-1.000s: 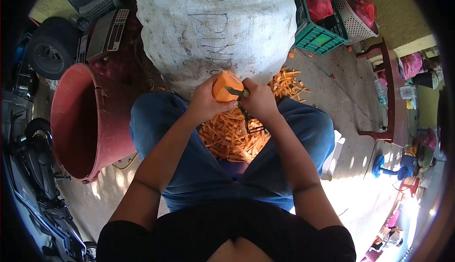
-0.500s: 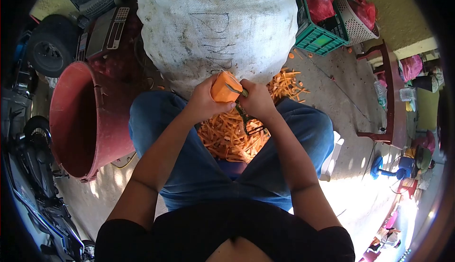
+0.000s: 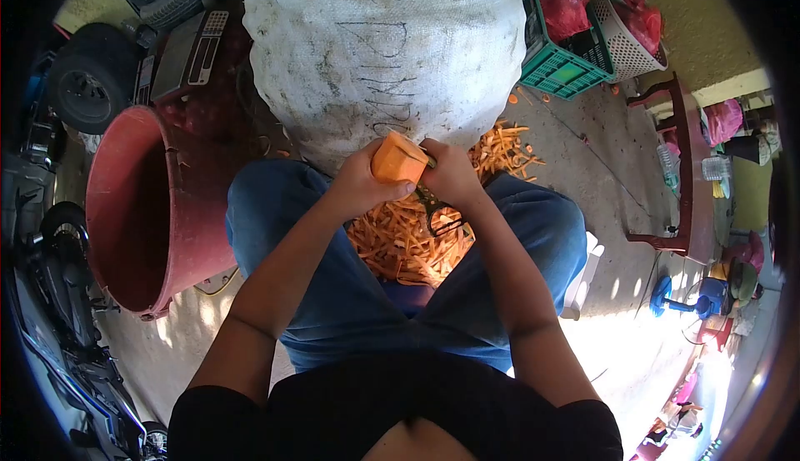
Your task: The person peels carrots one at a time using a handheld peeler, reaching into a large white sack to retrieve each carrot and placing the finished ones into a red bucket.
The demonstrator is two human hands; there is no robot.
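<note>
My left hand (image 3: pixel 361 181) is wrapped round a thick peeled orange carrot (image 3: pixel 398 159), its flat cut end facing up. Close against the carrot's right side, my right hand (image 3: pixel 451 174) grips a dark-handled peeler (image 3: pixel 442 219), whose frame hangs down below the fingers. Part of the handle is hidden by the hand. Between my knees lies a heap of orange peelings (image 3: pixel 408 244). Just beyond my hands stands a big white woven sack (image 3: pixel 383 52) with dark writing on it.
To the left a large red tub (image 3: pixel 200 202) lies tilted, with a scale (image 3: pixel 190 54) and a tire (image 3: pixel 90 86) behind. More peelings (image 3: pixel 503 151) lie right of the sack. A green crate (image 3: pixel 575 71) and a wooden frame (image 3: pixel 685 169) are at the right.
The carrot has turned slightly in my left hand. My right hand has shifted a little, and the blade it had against the carrot's upper face no longer shows there.
</note>
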